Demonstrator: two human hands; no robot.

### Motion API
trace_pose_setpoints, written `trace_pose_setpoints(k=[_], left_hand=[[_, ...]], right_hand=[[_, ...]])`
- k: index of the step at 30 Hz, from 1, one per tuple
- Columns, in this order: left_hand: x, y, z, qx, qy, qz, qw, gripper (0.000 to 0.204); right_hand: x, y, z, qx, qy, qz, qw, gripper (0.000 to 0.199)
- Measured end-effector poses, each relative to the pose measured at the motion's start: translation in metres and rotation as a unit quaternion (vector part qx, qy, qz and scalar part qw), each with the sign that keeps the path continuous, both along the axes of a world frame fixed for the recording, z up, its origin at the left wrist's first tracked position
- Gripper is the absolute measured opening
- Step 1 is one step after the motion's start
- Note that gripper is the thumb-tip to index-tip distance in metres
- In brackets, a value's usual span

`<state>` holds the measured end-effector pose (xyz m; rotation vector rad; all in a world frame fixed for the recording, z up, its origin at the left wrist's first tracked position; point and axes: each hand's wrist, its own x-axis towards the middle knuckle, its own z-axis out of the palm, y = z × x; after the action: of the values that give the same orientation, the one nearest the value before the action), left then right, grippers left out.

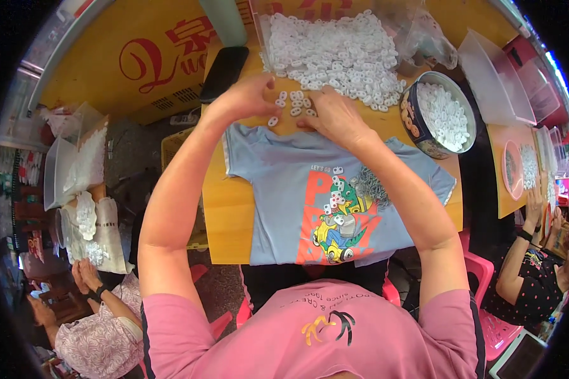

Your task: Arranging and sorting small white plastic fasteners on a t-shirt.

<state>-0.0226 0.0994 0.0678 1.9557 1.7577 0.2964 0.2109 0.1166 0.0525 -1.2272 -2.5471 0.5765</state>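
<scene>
left hand (250, 95), right hand (335, 114): fingers together on white rings (294, 104) | yellow table (231, 208), blue shirt (284, 183) | crowded workshop

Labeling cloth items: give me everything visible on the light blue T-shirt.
The light blue T-shirt lies flat, front up, on the yellow tabletop, neckline away from the person, hem over the near edge. It looks like soft knit fabric with short, pale-trimmed sleeves and a cartoon print of a green dinosaur in a yellow car over red lettering. Several small white plastic pieces and a heap of small metal parts rest on the print. Both forearms cross above it.
</scene>
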Motion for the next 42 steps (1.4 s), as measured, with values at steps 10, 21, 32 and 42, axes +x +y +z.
trace_pose_setpoints(k=[10, 21, 32, 42], left_hand=[[0.008, -0.001, -0.016, 0.010, 0.003, 0.038, 0.999, 0.046], [0.054, 0.016, -0.032, 0.170, 0.078, -0.069, 0.980, 0.044], [0.057, 0.024, -0.029, 0.017, -0.087, 0.020, 0.996, 0.031], [0.066, 0.043, -0.056, 0.060, -0.148, 0.121, 0.980, 0.038]], right_hand=[[-0.009, 0.011, -0.008, -0.074, 0.013, 0.037, 0.997, 0.039], [-0.024, 0.035, -0.005, -0.103, -0.034, 0.057, 0.992, 0.029], [-0.030, 0.031, -0.005, -0.209, 0.021, -0.057, 0.976, 0.041], [-0.031, 0.030, -0.021, -0.176, 0.072, -0.166, 0.968, 0.028]])
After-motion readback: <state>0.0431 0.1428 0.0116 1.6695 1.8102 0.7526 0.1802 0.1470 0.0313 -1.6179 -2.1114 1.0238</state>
